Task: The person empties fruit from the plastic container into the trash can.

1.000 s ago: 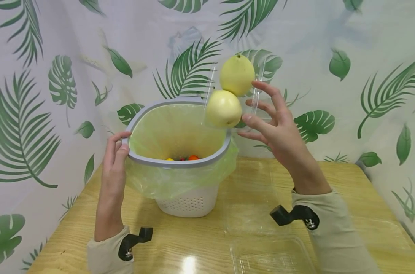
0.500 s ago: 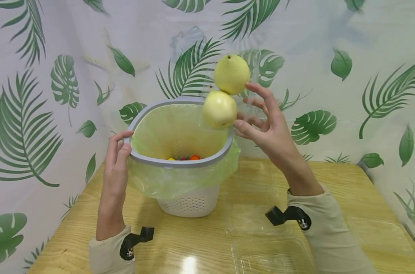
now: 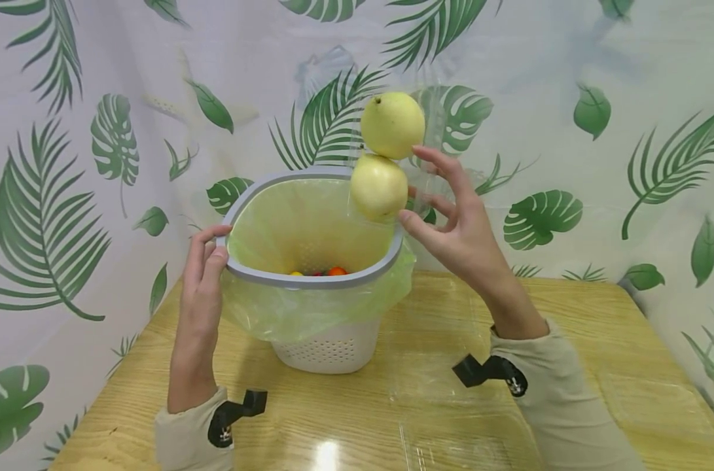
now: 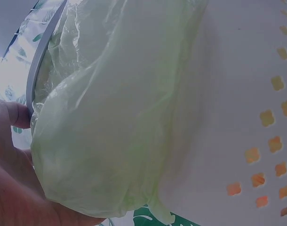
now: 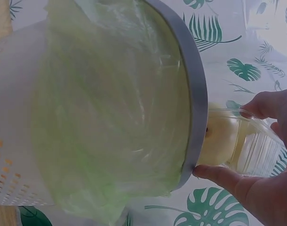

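Note:
A pale perforated bin (image 3: 327,353) with a grey rim (image 3: 315,282) stands on the table, lined with a thin green plastic bag (image 3: 298,314) that folds over its outside. My left hand (image 3: 200,294) grips the rim at the left side, thumb outside. With fingers and thumb my right hand (image 3: 465,229) holds a clear plastic box (image 5: 256,150), tilted on its side at the bin's right rim. Two yellow-green pears, an upper pear (image 3: 393,124) and a lower pear (image 3: 379,188), sit in it. Deep in the bin lie red-orange (image 3: 337,271) and yellow round things, mostly hidden by the rim.
Clear plastic boxes (image 3: 433,373) lie on the wooden table (image 3: 309,418) to the right of the bin, and another clear sheet-like piece (image 3: 657,405) lies farther right. A leaf-print cloth (image 3: 545,144) hangs behind and at both sides.
My right hand has moved a little left with the box, and the pears have shifted left with it, the upper one turning so its stem points left. The left hand stays on the rim.

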Tool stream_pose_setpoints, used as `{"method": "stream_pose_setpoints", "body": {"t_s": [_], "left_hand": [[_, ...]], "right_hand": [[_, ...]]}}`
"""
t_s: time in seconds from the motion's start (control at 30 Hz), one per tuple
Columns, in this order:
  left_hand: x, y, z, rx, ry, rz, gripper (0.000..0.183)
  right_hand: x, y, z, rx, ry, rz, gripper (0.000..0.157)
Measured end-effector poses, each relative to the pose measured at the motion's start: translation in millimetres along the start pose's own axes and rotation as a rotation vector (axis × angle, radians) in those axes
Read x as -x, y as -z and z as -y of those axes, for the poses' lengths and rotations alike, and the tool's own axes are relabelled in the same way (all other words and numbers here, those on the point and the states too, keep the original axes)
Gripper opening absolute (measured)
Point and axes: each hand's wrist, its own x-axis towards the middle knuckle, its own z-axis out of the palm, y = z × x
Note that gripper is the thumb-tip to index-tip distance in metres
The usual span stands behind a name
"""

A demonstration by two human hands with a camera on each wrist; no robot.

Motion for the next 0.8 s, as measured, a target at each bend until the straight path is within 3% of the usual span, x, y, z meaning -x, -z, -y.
{"method": "stream_pose_setpoints", "body": {"t_s": [0.3,0.8], "left_hand": [[-1.1,-0.1,-0.3,0.029,-0.025,0.017,0.037],[0.2,0.5,0.7,0.035,-0.016,0.015,0.036]], "right_hand": [[2.7,-4.8,-3.2,-0.006,0.036,-0.021,0.074],[7.4,-12.7,-8.2,0.111,0.124,-0.044,0.076]]}}
